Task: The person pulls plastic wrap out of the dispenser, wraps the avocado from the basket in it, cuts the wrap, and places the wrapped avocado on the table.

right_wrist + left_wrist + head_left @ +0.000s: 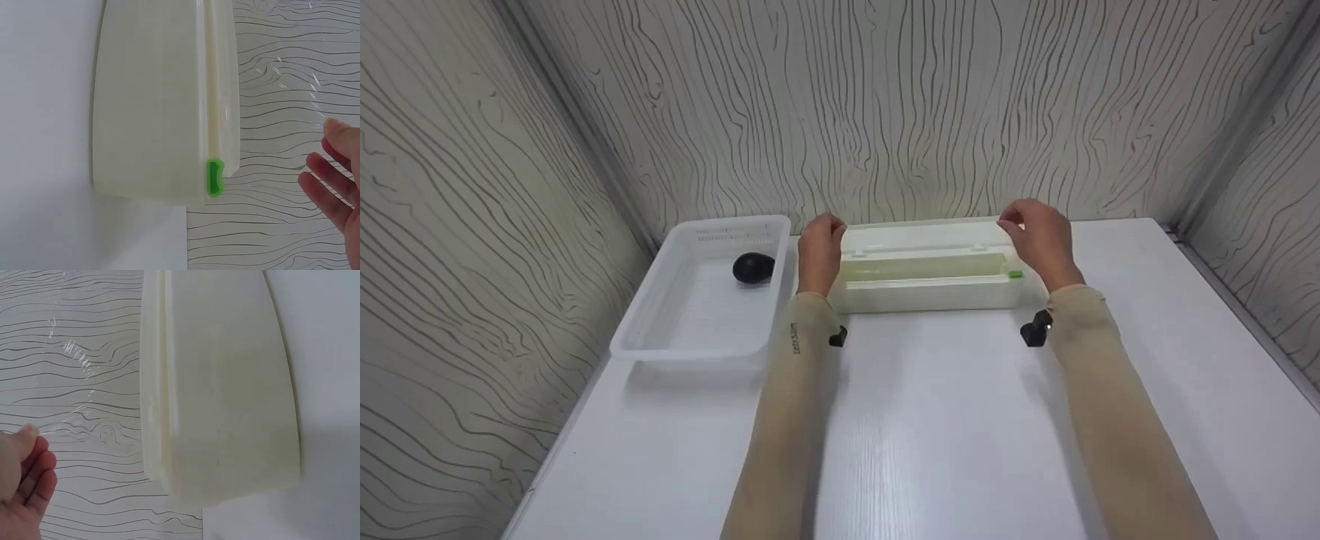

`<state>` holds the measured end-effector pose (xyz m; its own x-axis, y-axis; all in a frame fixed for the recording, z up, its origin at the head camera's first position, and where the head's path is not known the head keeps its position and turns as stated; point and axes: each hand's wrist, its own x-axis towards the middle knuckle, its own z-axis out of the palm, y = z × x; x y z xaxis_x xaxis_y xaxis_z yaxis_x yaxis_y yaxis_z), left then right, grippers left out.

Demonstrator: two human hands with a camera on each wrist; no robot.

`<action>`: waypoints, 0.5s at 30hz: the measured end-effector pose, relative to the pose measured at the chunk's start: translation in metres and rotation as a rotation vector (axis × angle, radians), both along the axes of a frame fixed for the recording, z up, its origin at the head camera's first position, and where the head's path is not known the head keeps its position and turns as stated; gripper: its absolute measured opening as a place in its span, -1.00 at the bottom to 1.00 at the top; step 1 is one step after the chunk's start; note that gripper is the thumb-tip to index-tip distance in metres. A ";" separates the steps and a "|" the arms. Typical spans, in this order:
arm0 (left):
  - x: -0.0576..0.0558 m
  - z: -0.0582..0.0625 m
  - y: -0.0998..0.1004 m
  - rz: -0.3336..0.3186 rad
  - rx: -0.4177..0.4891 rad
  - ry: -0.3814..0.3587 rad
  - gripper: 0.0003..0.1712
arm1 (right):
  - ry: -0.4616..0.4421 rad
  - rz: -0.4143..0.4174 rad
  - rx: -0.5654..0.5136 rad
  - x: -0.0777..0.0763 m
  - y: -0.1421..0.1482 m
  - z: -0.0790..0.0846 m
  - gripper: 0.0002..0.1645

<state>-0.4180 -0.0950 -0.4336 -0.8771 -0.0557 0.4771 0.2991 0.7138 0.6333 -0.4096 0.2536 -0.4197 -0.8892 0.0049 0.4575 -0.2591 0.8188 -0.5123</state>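
A white cling film dispenser box [930, 297] lies crosswise at the back of the table, its hinged lid [922, 237] raised and a pale yellow-green roll [922, 268] inside. At its right end sits a green slider [215, 178]. Clear cling film [76, 353] stretches up from the box, showing mainly by its glints. My left hand [820, 255] pinches one corner of the film between thumb and fingers, near the box's left end. On the opposite side, my right hand [1042, 236] pinches the other corner, its remaining fingers loosely bent in the right wrist view.
Left of the box stands a white plastic basket [619, 346] with a dark oval thing [753, 268], like an avocado, inside. A wood-grain patterned wall [915, 105] rises directly behind the white table [930, 420]. Side walls flank the table.
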 end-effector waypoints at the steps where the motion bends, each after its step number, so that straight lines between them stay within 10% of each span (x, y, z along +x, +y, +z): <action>1: 0.000 0.001 0.000 -0.003 0.001 0.011 -0.84 | 0.002 -0.006 0.000 0.000 0.000 0.002 -0.84; 15: 0.008 0.026 0.001 0.009 0.014 0.070 -0.83 | 0.082 -0.041 -0.012 0.012 -0.004 0.023 -0.85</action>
